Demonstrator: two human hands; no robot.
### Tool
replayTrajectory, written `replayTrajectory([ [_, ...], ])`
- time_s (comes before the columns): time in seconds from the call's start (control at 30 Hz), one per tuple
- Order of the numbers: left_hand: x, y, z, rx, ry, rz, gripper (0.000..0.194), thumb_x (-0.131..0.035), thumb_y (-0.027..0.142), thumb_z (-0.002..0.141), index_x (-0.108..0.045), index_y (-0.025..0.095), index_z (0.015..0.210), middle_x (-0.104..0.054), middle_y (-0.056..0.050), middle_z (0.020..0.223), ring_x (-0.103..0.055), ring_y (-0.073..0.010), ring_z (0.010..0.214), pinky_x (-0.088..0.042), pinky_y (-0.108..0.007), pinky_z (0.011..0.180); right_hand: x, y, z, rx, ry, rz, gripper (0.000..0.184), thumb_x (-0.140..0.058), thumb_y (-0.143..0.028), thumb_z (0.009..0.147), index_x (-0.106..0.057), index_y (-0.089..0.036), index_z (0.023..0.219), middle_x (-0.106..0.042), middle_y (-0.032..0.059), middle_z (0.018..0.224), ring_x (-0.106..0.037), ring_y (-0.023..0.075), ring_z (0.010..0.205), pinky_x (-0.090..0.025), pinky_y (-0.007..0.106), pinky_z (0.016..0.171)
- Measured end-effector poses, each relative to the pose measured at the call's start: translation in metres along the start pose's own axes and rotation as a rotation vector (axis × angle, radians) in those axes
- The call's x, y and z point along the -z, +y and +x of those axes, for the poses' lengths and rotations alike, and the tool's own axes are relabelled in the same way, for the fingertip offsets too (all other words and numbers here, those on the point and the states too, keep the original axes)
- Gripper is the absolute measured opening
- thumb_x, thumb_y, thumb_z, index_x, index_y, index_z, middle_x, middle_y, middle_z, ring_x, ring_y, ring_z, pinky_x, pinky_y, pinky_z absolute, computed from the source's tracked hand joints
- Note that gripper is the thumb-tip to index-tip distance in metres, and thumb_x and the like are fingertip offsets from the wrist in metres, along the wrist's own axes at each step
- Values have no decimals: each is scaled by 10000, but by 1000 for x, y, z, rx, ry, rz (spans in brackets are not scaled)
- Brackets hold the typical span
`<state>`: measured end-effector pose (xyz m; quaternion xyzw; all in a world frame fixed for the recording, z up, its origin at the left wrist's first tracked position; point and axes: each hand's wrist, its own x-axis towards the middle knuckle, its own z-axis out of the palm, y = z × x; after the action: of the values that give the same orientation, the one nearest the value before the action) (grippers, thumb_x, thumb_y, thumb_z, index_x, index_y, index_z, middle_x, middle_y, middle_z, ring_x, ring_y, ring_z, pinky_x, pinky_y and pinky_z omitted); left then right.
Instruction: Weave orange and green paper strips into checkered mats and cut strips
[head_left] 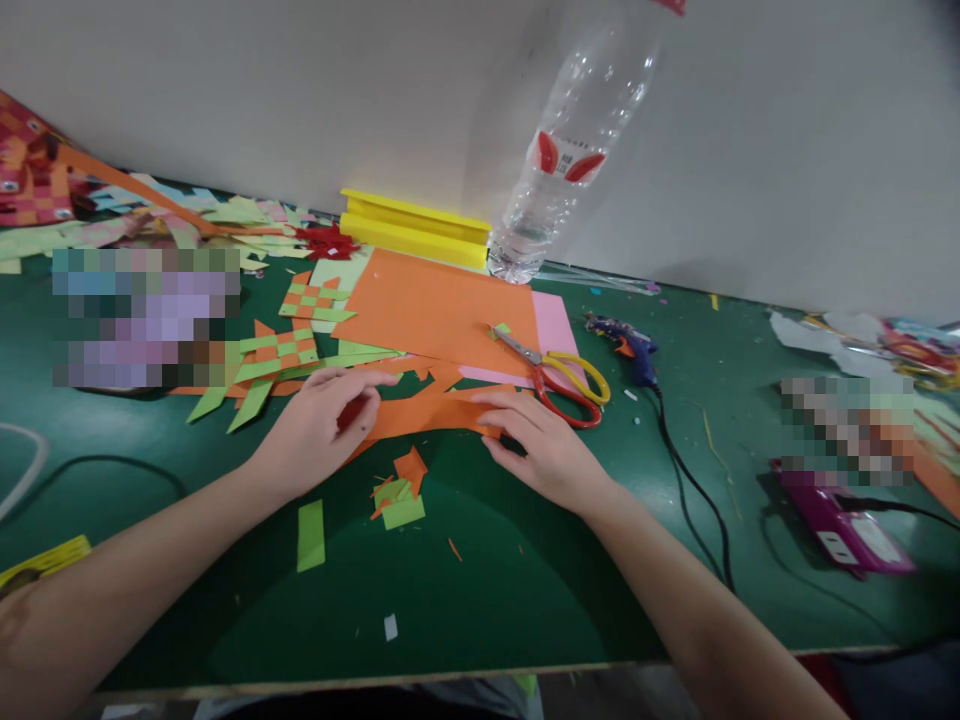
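Observation:
My left hand (319,430) and my right hand (536,445) both rest on an orange paper strip (427,412) lying flat on the green table (487,590). The left fingers press its left end, the right fingers pinch its right end. Just beyond the right hand lie scissors (562,378) with red and yellow handles, on a large orange sheet (442,310) and a pink sheet (556,325). Woven green-and-orange paper pieces (285,350) lie beyond the left hand.
A clear plastic bottle (570,150) stands at the back by yellow folded paper (412,228). A blue glue gun (630,345) with a black cord lies to the right, a purple device (840,520) farther right. Paper scraps (397,500) lie between my arms.

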<state>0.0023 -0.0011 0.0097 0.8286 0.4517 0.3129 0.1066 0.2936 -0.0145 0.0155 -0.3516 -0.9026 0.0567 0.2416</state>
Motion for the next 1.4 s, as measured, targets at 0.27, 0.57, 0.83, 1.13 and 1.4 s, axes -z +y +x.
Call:
replayTrajectory([
  [0.27, -4, -2, 1, -151, -75, 172, 231, -422, 254, 966, -599, 191, 1099, -717, -75, 1039, -666, -221, 945, -411, -481, 1017, -1, 1, 1, -7, 46, -22, 212, -524, -125, 917, -580, -185, 1113, -672, 120, 1197, -638, 219, 1142, -556, 422, 946],
  [0.57, -5, 0, -1, -281, -127, 211, 381, -541, 412, 929, -565, 218, 1256, -665, -95, 1221, -612, -269, 1126, -291, -512, 1121, 1, -2, 3, -159, 141, 190, 100, -562, -197, 923, -642, -227, 976, -710, 81, 1123, -680, 203, 1057, -564, 407, 922],
  [0.83, -5, -4, -2, -337, -117, 256, 346, -548, 348, 945, -553, 186, 1251, -687, -93, 1175, -629, -252, 1091, -284, -494, 1118, 1, 0, 3, -273, 163, 318, 62, -610, -215, 904, -647, -216, 853, -725, 81, 1113, -682, 203, 1048, -560, 407, 909],
  [1.13, -4, -3, -2, -323, -99, 242, 308, -500, 342, 975, -559, 192, 1237, -700, -87, 1143, -652, -226, 1048, -292, -459, 1116, 0, -1, 3, -399, 275, 584, 95, -603, -274, 900, -638, -205, 844, -722, 96, 1095, -682, 206, 1066, -605, 330, 800],
  [1.4, -6, -2, -1, -343, -53, 279, 296, -480, 325, 991, -533, 147, 1222, -716, -94, 1085, -674, -221, 980, -311, -457, 1097, 0, -2, 1, -373, 323, 571, 57, -609, -218, 892, -645, -217, 849, -710, 79, 1071, -673, 189, 1052, -589, 309, 811],
])
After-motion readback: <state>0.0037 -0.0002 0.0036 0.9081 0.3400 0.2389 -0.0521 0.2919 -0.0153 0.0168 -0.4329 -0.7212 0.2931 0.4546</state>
